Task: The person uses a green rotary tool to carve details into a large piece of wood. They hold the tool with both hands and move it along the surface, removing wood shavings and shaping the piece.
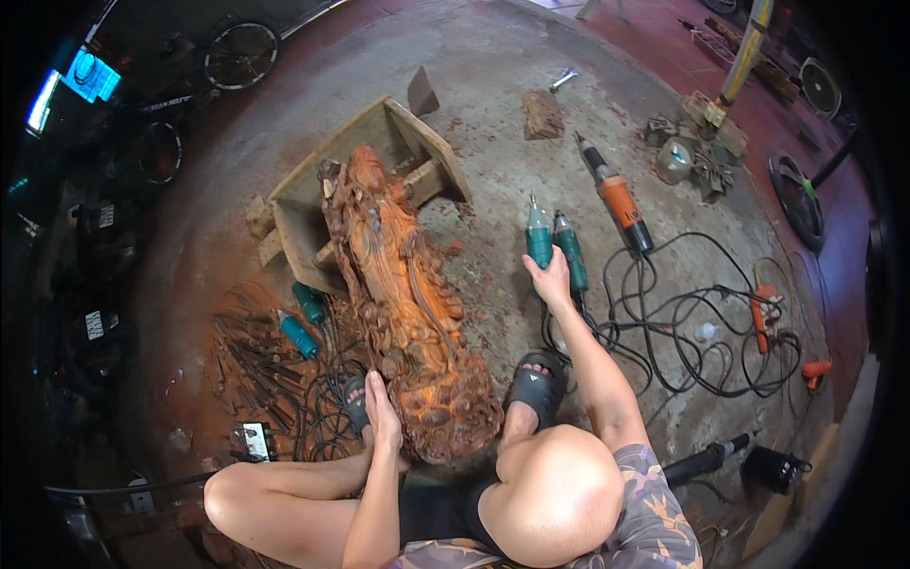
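Note:
A carved wooden statue [393, 256], reddish brown with an orange middle, lies lengthwise in front of me. Its far end rests in a wooden box frame [303, 251], and its knobbly base is between my feet. My left hand [382, 410] lies against the left side of the base, fingers stretched out and together. On the right, my right hand [552, 281] is wrapped round the rear of a green die grinder [539, 237], whose metal bit points away from me. Right beside it lies a second green die grinder [570, 248]. Further right is a larger orange grinder [620, 204].
Black cables [664, 332] tangle on the floor at the right. Many chisels [251, 356] lie in sawdust at the left, near two teal power tools [298, 335]. A wood block [543, 115] and a wrench [564, 80] are beyond. A glass jar [674, 162] stands far right.

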The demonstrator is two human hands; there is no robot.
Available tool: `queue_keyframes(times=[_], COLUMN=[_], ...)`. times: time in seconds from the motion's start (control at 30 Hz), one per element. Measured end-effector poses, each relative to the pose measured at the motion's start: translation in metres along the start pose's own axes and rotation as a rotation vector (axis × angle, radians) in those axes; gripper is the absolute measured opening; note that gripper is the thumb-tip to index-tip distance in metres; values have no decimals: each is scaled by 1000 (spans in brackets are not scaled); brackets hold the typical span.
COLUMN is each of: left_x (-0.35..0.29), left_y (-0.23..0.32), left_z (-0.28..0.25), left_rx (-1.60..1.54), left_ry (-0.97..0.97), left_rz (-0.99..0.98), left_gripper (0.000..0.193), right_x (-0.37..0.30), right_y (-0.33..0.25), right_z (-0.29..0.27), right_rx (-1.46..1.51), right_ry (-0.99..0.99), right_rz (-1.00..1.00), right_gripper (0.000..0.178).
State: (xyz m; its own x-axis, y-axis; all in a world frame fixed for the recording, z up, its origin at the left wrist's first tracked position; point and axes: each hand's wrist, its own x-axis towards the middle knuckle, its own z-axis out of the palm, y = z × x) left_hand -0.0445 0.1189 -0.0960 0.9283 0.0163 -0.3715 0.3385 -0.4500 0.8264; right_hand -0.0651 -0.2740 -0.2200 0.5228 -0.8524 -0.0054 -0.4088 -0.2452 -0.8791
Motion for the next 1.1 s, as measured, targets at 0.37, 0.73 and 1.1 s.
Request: queue_keyframes(times=[0.37,0.73,1.1], left_x=[123,60,71], left_y=[-149,-31,-54], left_z=[-93,-47,-51], left_rx=[-608,-442,-713], left_ry=[-209,-33,-191], left_rz=[-252,-546,-480], left_gripper=[81,83,61], right_x=[-7,-98,-214], right_y=[-8,-28,-32], right_z=[43,-26,52], right_rx=[-499,181,1034], right_ry=[-16,-425,-1004], right_rz=[-89,-71,1083], right_gripper=[71,58,81])
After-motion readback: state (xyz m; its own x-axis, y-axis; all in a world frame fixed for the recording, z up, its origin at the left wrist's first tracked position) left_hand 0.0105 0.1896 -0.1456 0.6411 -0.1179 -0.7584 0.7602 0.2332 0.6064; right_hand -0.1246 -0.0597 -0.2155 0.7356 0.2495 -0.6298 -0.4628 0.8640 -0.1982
